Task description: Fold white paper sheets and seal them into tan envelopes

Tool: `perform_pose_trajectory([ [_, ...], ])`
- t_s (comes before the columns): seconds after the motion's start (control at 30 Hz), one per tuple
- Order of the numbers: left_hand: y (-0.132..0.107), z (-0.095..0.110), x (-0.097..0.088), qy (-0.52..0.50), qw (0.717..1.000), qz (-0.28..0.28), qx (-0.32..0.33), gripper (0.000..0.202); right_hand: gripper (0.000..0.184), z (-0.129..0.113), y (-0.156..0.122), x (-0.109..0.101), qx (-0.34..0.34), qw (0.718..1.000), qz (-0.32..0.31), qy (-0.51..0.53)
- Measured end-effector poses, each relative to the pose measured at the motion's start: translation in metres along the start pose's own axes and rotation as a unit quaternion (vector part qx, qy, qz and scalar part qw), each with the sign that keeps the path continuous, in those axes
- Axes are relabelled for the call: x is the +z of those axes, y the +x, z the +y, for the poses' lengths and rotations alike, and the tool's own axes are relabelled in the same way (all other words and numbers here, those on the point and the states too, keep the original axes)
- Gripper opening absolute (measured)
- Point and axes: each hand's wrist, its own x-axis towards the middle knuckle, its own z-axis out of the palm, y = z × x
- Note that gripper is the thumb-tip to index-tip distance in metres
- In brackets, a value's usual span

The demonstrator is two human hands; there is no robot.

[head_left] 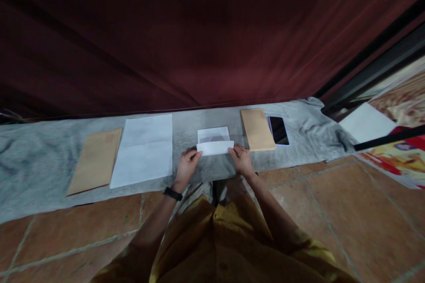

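Observation:
A small white sheet of paper (214, 140) lies on the grey cloth (49, 146) straight ahead, its near edge folded up into a strip. My left hand (186, 166) pinches the left end of that folded strip. My right hand (241, 160) pinches the right end. Both hands have fingers closed on the paper. A black band sits on my left wrist.
A large white sheet (144, 149) and a brown envelope (96, 160) lie to the left. Another brown envelope (257, 129) and a dark phone (278, 130) lie to the right. A dark red curtain (199, 31) hangs behind. Tiled floor lies in front.

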Motion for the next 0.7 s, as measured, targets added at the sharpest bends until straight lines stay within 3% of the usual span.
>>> perform_pose_trajectory([
  [0.23, 0.003, 0.011, 0.012, 0.045, 0.997, 0.054, -0.039, 0.026, 0.031, -0.019, 0.007, 0.012, 0.067, 0.993, 0.046, -0.083],
  [0.47, 0.008, 0.016, 0.019, 0.065, 0.993, 0.071, -0.063, 0.031, 0.024, -0.025, 0.011, 0.018, 0.084, 0.987, 0.040, -0.130],
  [0.7, 0.007, 0.018, 0.022, 0.124, 0.989, 0.078, -0.018, 0.033, 0.023, -0.026, 0.014, 0.018, 0.087, 0.988, 0.064, -0.111],
])
